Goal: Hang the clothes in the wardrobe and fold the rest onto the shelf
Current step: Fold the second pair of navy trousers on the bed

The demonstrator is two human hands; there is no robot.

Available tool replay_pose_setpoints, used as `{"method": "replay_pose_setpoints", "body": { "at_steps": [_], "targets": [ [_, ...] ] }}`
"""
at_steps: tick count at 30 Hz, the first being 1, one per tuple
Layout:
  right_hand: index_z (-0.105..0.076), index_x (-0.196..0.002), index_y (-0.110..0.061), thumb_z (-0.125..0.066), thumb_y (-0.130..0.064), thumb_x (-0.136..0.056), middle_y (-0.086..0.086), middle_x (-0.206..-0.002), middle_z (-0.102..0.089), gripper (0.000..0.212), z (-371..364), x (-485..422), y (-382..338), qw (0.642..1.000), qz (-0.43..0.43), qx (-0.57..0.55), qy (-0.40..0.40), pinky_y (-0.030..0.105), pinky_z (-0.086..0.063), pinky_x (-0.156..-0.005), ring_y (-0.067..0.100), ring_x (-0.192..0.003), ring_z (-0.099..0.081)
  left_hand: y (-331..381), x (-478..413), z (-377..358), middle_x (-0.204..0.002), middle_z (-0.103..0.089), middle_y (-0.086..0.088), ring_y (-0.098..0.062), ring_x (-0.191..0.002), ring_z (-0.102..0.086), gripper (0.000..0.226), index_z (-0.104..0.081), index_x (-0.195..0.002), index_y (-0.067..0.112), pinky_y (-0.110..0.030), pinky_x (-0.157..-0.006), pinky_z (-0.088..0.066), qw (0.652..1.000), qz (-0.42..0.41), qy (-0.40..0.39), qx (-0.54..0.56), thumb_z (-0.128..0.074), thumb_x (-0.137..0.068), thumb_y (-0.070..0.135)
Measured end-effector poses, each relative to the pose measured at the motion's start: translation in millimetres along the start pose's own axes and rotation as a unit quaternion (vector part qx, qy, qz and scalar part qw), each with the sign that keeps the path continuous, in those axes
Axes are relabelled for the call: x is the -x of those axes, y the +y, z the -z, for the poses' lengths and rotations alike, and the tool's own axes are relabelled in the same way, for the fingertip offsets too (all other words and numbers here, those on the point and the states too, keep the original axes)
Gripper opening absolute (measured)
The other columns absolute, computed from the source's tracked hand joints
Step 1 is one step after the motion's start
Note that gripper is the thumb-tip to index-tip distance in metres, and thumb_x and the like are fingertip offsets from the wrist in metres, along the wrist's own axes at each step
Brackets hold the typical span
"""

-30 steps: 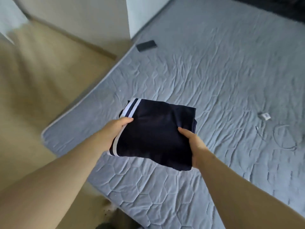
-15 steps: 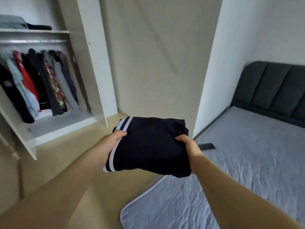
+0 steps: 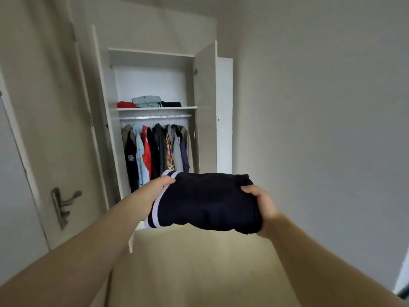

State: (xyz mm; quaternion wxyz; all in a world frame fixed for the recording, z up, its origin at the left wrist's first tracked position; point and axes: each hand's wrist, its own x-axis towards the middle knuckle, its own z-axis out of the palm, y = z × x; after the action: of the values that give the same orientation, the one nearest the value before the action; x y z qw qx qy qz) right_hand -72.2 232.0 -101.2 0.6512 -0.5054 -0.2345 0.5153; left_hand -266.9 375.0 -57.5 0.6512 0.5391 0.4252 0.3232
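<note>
A folded dark navy garment (image 3: 205, 200) with two white stripes on its left edge is held level in front of me. My left hand (image 3: 155, 191) grips its left side and my right hand (image 3: 259, 204) grips its right side, thumbs on top. Straight ahead stands the open wardrobe (image 3: 205, 103). Its shelf (image 3: 157, 108) carries folded red, light blue and dark clothes. Below the shelf, several garments (image 3: 155, 149) hang from the rail (image 3: 155, 117).
A closed door with a metal handle (image 3: 64, 204) is on the left. A plain white wall (image 3: 321, 129) runs along the right. Beige floor (image 3: 199, 262) lies between me and the wardrobe, whose doors stand open to both sides.
The view has swung from the bed to face the wardrobe head on. Both hands have kept their hold on the folded garment and raised it toward the wardrobe.
</note>
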Motion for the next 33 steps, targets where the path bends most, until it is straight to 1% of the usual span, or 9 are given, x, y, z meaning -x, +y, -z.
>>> {"method": "replay_pose_setpoints", "body": {
  "at_steps": [3, 5, 6, 11, 14, 19, 22, 27, 33],
  "targets": [
    [-0.064, -0.095, -0.010, -0.052, -0.030, -0.081, 0.010, -0.070, -0.071, 0.027, -15, -64, -22, 0.999, 0.007, -0.006, -0.035, 0.026, -0.047, -0.042, 0.027, -0.050, -0.066, 22, -51, 12, -0.083, -0.066, -0.016, -0.029, -0.081, -0.060, 0.028, -0.061, -0.113, 0.004, -0.032, -0.078, -0.046, 0.999, -0.017, 0.030, -0.001, -0.052, -0.090, 0.017],
    [-0.065, -0.092, -0.011, -0.052, -0.030, -0.082, 0.009, -0.071, -0.071, 0.026, -19, -104, -38, 0.999, 0.007, -0.003, -0.049, 0.026, -0.047, -0.043, 0.026, -0.051, -0.066, 35, -82, 16, -0.101, -0.067, -0.019, -0.032, -0.098, -0.061, 0.032, -0.063, -0.113, 0.005, -0.037, -0.094, -0.045, 0.999, -0.018, 0.044, -0.013, -0.056, -0.088, 0.024],
    [-0.065, -0.092, -0.011, -0.052, -0.029, -0.082, 0.009, -0.071, -0.071, 0.025, -20, -125, -45, 0.998, 0.007, 0.000, -0.061, 0.026, -0.048, -0.044, 0.026, -0.052, -0.067, 41, -97, 17, -0.105, -0.067, -0.019, -0.033, -0.101, -0.061, 0.033, -0.064, -0.111, 0.006, -0.039, -0.096, -0.045, 0.998, -0.014, 0.052, -0.018, -0.057, -0.086, 0.026],
    [-0.064, -0.097, -0.010, -0.052, -0.027, -0.083, 0.010, -0.076, -0.072, 0.025, -26, -235, -95, 0.994, 0.028, 0.017, -0.100, 0.030, -0.050, -0.048, 0.027, -0.059, -0.068, 79, -188, 16, -0.094, -0.070, -0.019, -0.033, -0.090, -0.063, 0.030, -0.065, -0.101, 0.007, -0.038, -0.082, -0.050, 0.996, -0.013, 0.080, -0.022, -0.061, -0.085, 0.032],
    [-0.064, -0.098, -0.011, -0.053, -0.026, -0.083, 0.010, -0.075, -0.073, 0.024, -34, -293, -114, 0.993, 0.029, 0.024, -0.110, 0.030, -0.051, -0.048, 0.028, -0.059, -0.068, 97, -239, 21, -0.085, -0.071, -0.017, -0.031, -0.082, -0.065, 0.031, -0.064, -0.099, 0.008, -0.033, -0.066, -0.050, 0.995, -0.020, 0.093, -0.039, -0.060, -0.084, 0.034],
    [-0.067, -0.088, -0.012, -0.053, -0.027, -0.084, 0.010, -0.073, -0.073, 0.021, -54, -390, -131, 0.991, 0.032, 0.037, -0.127, 0.030, -0.052, -0.048, 0.026, -0.056, -0.069, 120, -326, 39, -0.098, -0.068, -0.020, -0.033, -0.088, -0.063, 0.035, -0.063, -0.106, 0.006, -0.037, -0.079, -0.051, 0.992, -0.023, 0.113, -0.049, -0.062, -0.083, 0.032],
    [-0.068, -0.091, -0.013, -0.054, -0.028, -0.083, 0.009, -0.079, -0.073, 0.022, -70, -451, -137, 0.989, 0.048, 0.048, -0.135, 0.029, -0.052, -0.053, 0.025, -0.061, -0.069, 139, -388, 54, -0.093, -0.067, -0.020, -0.032, -0.084, -0.063, 0.031, -0.064, -0.101, 0.005, -0.039, -0.084, -0.049, 0.993, -0.039, 0.101, -0.056, -0.062, -0.083, 0.030],
    [-0.067, -0.096, -0.013, -0.056, -0.029, -0.083, 0.009, -0.077, -0.074, 0.023, -94, -555, -172, 0.989, 0.075, 0.051, -0.113, 0.030, -0.053, -0.050, 0.025, -0.059, -0.070, 186, -498, 68, -0.067, -0.065, -0.013, -0.026, -0.064, -0.060, 0.023, -0.063, -0.083, 0.006, -0.030, -0.062, -0.048, 0.993, -0.058, 0.080, -0.064, -0.060, -0.087, 0.028],
    [-0.067, -0.092, -0.014, -0.059, -0.031, -0.084, 0.007, -0.076, -0.074, 0.020, -126, -671, -231, 0.985, 0.120, 0.037, -0.115, 0.028, -0.053, -0.050, 0.022, -0.058, -0.070, 250, -624, 79, -0.064, -0.066, -0.012, -0.025, -0.060, -0.060, 0.022, -0.063, -0.080, 0.008, -0.028, -0.056, -0.047, 0.990, -0.104, 0.079, -0.058, -0.061, -0.085, 0.029]
  ]
}}
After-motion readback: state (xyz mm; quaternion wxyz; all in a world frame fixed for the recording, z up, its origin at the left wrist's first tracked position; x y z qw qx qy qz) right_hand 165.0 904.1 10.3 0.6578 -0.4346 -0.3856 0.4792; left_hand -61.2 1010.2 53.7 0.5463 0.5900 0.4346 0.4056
